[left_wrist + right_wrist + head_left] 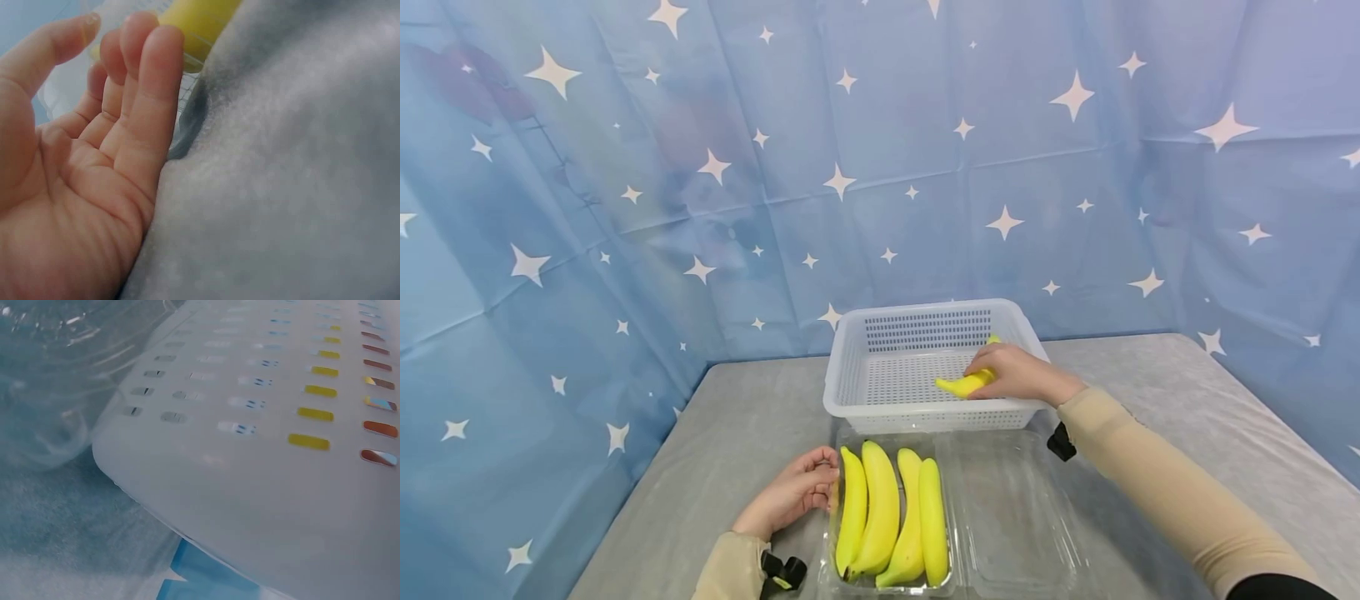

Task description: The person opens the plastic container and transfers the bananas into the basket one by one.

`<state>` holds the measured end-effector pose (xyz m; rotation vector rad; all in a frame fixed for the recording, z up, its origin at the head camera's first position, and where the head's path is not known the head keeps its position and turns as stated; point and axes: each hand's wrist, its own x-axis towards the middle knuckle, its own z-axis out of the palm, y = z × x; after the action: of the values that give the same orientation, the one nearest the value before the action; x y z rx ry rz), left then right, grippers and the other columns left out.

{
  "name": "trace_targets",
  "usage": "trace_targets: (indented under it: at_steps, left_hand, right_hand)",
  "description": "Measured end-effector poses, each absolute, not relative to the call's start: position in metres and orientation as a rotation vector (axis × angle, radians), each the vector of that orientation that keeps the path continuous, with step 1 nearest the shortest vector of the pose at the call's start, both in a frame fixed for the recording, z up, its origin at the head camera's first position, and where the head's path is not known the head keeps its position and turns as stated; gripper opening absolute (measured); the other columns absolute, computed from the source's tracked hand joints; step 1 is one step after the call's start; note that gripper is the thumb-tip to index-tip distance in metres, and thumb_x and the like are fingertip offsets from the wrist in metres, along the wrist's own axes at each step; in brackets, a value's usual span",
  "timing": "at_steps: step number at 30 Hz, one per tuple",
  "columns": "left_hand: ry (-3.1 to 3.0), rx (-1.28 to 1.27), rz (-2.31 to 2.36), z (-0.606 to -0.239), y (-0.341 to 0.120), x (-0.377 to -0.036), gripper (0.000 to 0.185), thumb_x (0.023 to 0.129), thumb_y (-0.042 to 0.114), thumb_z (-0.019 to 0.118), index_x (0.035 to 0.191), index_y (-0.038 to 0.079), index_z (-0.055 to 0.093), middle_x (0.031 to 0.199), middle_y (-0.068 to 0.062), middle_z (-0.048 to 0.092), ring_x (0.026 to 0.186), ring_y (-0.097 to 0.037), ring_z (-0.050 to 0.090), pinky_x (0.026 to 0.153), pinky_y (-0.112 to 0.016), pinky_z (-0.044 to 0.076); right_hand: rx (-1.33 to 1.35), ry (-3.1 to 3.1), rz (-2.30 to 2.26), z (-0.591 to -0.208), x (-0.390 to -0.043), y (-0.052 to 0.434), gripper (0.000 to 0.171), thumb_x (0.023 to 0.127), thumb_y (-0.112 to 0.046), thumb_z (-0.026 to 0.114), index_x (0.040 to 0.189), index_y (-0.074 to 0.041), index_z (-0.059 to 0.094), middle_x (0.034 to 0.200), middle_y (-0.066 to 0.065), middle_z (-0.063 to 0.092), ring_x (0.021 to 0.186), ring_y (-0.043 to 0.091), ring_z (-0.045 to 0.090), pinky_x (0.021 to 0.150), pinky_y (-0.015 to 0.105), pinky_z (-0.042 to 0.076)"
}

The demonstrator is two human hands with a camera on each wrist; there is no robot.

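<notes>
Inside the white slotted basket, my right hand grips a yellow banana from above. The hand covers the banana's middle, and a yellow tip shows beyond the fingers. Through the basket's slots, yellow shows in the right wrist view; that hand itself is hidden there behind the basket wall. Several bananas lie side by side, lengthwise, in a clear plastic clamshell box nearer to me. My left hand is at the box's left side, fingertips right at its wall. In the left wrist view its fingers extend loosely, with the palm bare.
The clamshell's clear lid lies folded out to the right of the bananas. A grey cloth covers the table. Behind the basket hangs a blue curtain with white stars, which also runs along the left side.
</notes>
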<state>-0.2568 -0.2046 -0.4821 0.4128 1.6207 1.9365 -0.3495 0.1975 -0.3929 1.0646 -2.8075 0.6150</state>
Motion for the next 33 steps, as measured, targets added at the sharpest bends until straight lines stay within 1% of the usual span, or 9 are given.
trace_targets:
  at_steps: [11,17,25,33]
  left_hand:
    - [1.616,0.405,1.933,-0.481,-0.204,-0.257,0.009,0.098,0.007,0.051,0.103,0.009,0.044,0.076,-0.001,0.054,0.063,-0.012,0.06,0.06,-0.028,0.054]
    - [1.619,0.378,1.937,-0.482,-0.204,-0.257,0.009,0.098,0.008,0.052,0.103,0.009,0.044,0.077,-0.001,0.054,0.062,-0.012,0.06,0.06,-0.028,0.054]
    - [1.614,0.37,1.945,-0.485,-0.204,-0.257,0.01,0.097,0.008,0.053,0.103,0.008,0.044,0.076,-0.001,0.054,0.062,-0.012,0.06,0.06,-0.028,0.054]
    - [1.603,0.389,1.957,-0.483,-0.203,-0.256,0.011,0.096,0.007,0.053,0.103,0.007,0.044,0.076,-0.001,0.054,0.062,-0.012,0.059,0.059,-0.028,0.053]
  right_hand:
    - [1.09,-2.795,0.607,-0.4,-0.356,0.199,0.029,0.078,-0.029,0.082,0.101,-0.012,0.076,0.093,-0.007,0.067,0.085,0.012,0.056,0.075,0.032,0.049]
    - [1.085,-2.832,0.605,-0.401,-0.357,0.198,0.026,0.08,-0.026,0.08,0.101,-0.011,0.076,0.094,-0.005,0.069,0.086,0.013,0.057,0.076,0.034,0.05]
    - [1.094,-2.879,0.63,-0.404,-0.359,0.195,0.022,0.082,-0.02,0.078,0.1,-0.009,0.076,0.092,-0.003,0.07,0.077,0.01,0.056,0.071,0.03,0.049]
    - [1.045,-2.967,0.633,-0.406,-0.363,0.193,0.024,0.084,-0.023,0.077,0.103,-0.008,0.076,0.094,-0.002,0.07,0.076,0.01,0.055,0.07,0.031,0.047]
